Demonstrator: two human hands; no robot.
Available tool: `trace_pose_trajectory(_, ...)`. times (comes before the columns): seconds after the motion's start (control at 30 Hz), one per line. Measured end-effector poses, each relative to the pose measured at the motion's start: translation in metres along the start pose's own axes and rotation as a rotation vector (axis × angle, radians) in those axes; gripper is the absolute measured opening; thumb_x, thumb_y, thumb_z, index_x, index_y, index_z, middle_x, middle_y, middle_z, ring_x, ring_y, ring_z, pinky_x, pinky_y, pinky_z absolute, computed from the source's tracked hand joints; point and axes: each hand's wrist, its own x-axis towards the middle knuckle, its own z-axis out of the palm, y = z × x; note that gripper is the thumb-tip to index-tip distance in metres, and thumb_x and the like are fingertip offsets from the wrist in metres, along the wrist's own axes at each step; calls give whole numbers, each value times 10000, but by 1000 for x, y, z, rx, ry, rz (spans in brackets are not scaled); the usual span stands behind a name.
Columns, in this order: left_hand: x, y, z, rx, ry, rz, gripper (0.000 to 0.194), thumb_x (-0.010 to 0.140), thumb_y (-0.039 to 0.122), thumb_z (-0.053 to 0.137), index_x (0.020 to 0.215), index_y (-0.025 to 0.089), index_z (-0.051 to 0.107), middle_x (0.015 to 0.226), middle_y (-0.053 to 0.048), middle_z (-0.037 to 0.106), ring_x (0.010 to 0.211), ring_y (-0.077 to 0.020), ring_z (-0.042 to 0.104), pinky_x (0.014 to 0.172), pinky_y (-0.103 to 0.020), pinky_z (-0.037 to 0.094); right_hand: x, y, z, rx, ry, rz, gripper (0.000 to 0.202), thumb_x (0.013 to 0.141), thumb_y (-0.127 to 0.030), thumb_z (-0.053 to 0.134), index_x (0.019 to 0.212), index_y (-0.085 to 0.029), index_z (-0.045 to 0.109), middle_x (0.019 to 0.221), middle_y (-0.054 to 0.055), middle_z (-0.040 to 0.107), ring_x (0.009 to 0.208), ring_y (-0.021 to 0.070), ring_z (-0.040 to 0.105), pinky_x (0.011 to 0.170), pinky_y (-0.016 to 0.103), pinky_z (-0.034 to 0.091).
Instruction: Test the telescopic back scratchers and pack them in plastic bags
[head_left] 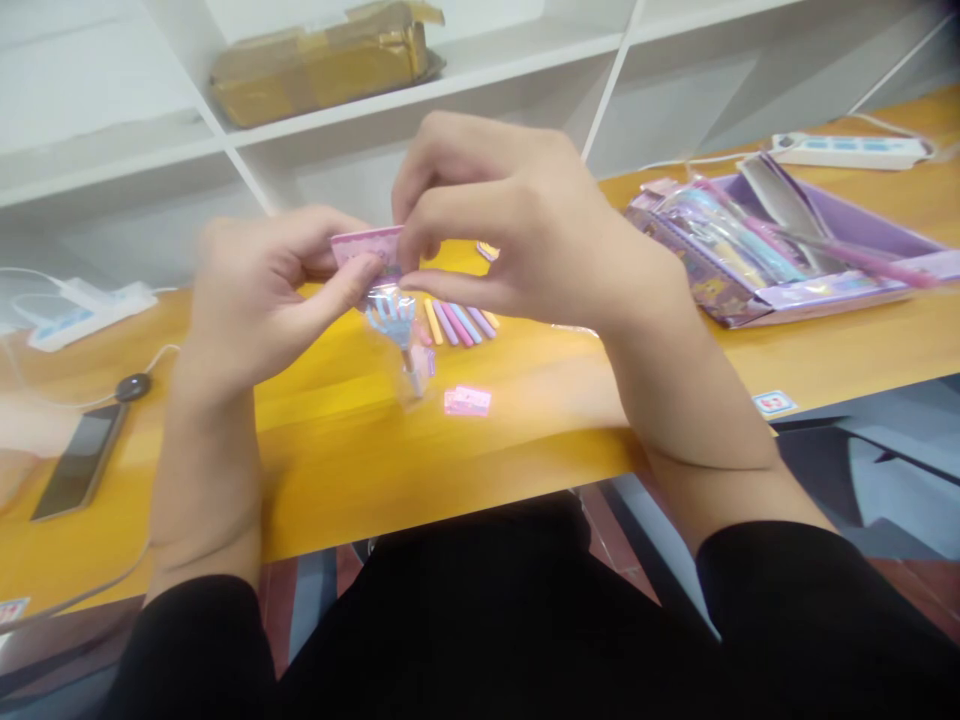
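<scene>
My left hand (251,285) pinches the pink header card of a small clear plastic packet (367,243) between thumb and fingers, above the desk. Inside the hanging packet is a light blue, fork-shaped item (391,312) with a thin stem. At the card's right edge, my right hand (517,215) has its fingers curled, and the fingertips close on the card's corner. Below and behind the packet, several pastel sticks (459,323) lie side by side on the desk. Nearer to me rest small pink cards (468,401).
On the yellow wooden desk (330,490), a purple box (825,290) of stationery packets stands right. A phone (81,462) and a power strip (94,315) lie left, with another person's blurred arm beside them. Another power strip (851,150) sits back right. A taped carton (322,65) is on the white shelf.
</scene>
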Motion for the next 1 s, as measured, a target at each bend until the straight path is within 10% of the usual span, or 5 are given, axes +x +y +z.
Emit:
trace_pose_trajectory(0.27, 0, 3, -2, 9, -5, 47, 142, 1048, 355, 920, 1156, 276, 874, 972, 48, 882, 835, -184, 844, 724, -379, 667, -1, -4, 8, 178, 36, 186, 474, 1154, -712, 700, 1167, -252, 589, 1143, 14, 761, 905, 161, 710, 888, 305, 567)
trace_pose_trajectory(0.43, -2, 4, -4, 71, -7, 59, 118, 1082, 398, 869, 1131, 291, 875, 971, 36, 882, 856, -200, 849, 751, -400, 674, 2, 8, 21, 203, -4, 136, 635, 1168, -824, 569, 912, -243, 551, 837, -1, 669, 772, 172, 590, 780, 339, 461)
trace_pose_trajectory(1.0, -5, -8, -11, 174, -42, 207, 123, 1070, 419, 876, 1150, 326, 866, 1023, 43, 898, 789, -168, 790, 623, -365, 523, 2, 10, 24, 294, -167, 17, 428, 1264, -531, 477, 981, -240, 614, 856, -18, 664, 833, 140, 628, 794, 250, 536)
